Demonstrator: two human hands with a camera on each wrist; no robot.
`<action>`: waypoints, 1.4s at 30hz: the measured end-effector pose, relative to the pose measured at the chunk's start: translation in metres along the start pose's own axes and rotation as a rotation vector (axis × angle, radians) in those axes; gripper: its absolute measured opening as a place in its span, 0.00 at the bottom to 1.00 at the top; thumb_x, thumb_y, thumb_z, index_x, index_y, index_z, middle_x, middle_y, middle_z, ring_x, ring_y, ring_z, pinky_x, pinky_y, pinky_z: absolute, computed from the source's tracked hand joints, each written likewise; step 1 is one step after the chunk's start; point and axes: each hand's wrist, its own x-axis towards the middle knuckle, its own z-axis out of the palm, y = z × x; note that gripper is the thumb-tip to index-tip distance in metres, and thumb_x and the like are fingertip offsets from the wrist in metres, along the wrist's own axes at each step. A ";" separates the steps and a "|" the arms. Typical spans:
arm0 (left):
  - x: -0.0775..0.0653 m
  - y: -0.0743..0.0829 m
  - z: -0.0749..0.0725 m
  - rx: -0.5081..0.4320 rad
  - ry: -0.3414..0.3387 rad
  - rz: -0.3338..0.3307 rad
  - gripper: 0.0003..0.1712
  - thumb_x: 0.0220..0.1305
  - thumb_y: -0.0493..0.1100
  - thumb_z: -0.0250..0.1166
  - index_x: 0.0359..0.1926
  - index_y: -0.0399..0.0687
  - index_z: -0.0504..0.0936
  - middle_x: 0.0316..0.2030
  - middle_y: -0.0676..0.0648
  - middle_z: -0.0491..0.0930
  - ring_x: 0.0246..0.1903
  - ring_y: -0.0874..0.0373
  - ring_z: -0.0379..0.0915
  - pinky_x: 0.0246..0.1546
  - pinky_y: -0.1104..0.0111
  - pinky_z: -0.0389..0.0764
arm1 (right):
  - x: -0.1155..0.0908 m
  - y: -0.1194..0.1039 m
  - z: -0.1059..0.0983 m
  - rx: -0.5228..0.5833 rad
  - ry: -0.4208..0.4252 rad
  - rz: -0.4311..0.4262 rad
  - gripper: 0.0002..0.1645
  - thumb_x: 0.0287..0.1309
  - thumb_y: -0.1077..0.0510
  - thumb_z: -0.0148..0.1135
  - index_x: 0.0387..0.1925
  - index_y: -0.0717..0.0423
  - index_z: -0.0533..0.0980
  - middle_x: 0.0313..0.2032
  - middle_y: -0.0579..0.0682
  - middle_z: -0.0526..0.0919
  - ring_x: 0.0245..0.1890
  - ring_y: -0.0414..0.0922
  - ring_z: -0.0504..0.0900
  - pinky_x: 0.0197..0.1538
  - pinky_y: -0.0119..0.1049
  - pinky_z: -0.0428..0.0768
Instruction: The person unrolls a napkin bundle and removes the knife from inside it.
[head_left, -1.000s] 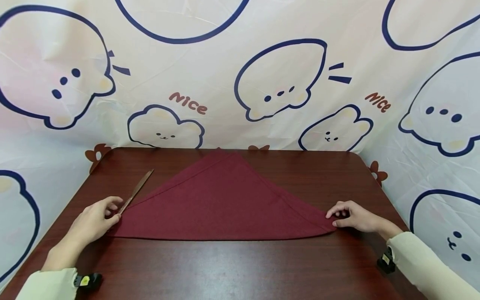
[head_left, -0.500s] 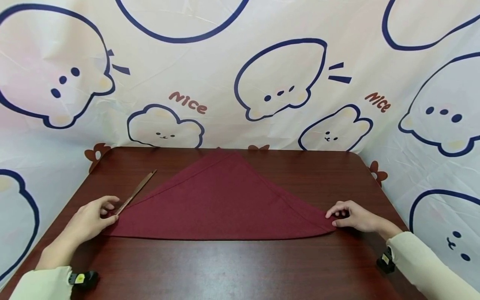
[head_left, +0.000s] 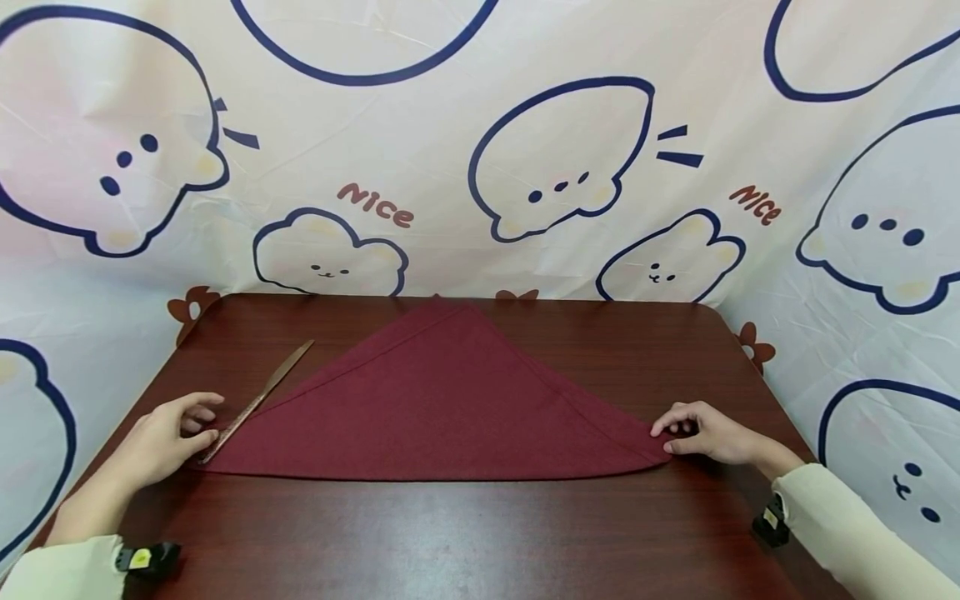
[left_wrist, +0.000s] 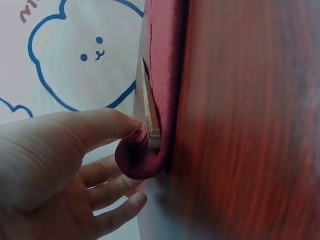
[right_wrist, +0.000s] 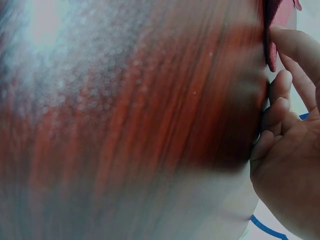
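Note:
A dark red cloth napkin [head_left: 435, 408] lies folded into a triangle, its long edge toward me. Across its left end slants a gold-coloured table knife [head_left: 287, 367], blade tip pointing away. My left hand [head_left: 153, 446] pinches the napkin's left corner beside the knife's handle end. In the left wrist view, that corner of the napkin [left_wrist: 140, 162] curls up next to the knife [left_wrist: 151, 112], under my thumb. At the opposite corner, the thumb and forefinger of my right hand [head_left: 708, 433] pinch the cloth. The right wrist view shows only a bit of the napkin [right_wrist: 272, 55].
Everything lies on a glossy dark brown wooden table [head_left: 420, 533]. A pale curtain [head_left: 555, 158] with cartoon outlines surrounds the table at the back and sides. The napkin's far point reaches the table's back edge.
My left hand has slid left along with the napkin's corner. More of the knife's near end now shows, clear of my fingers. The right hand has stayed in place.

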 end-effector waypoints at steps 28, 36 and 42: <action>-0.007 -0.023 -0.010 0.053 -0.040 -0.032 0.24 0.58 0.28 0.66 0.56 0.27 0.73 0.40 0.30 0.80 0.38 0.39 0.78 0.37 0.49 0.79 | 0.001 0.001 -0.001 -0.018 -0.008 0.027 0.09 0.60 0.62 0.69 0.43 0.52 0.85 0.32 0.51 0.78 0.33 0.40 0.71 0.35 0.34 0.68; -0.006 -0.026 -0.009 0.066 -0.024 -0.026 0.24 0.57 0.29 0.66 0.56 0.28 0.74 0.40 0.31 0.81 0.38 0.42 0.78 0.36 0.52 0.78 | 0.000 0.001 0.000 -0.016 -0.011 0.011 0.09 0.60 0.63 0.69 0.43 0.53 0.85 0.33 0.53 0.79 0.32 0.42 0.71 0.34 0.35 0.67; -0.004 -0.027 -0.009 0.070 -0.008 -0.021 0.24 0.57 0.29 0.67 0.55 0.29 0.74 0.39 0.31 0.81 0.37 0.44 0.78 0.35 0.58 0.76 | 0.000 0.000 -0.001 -0.009 -0.010 0.015 0.09 0.61 0.63 0.69 0.43 0.53 0.84 0.33 0.54 0.79 0.33 0.43 0.71 0.34 0.35 0.67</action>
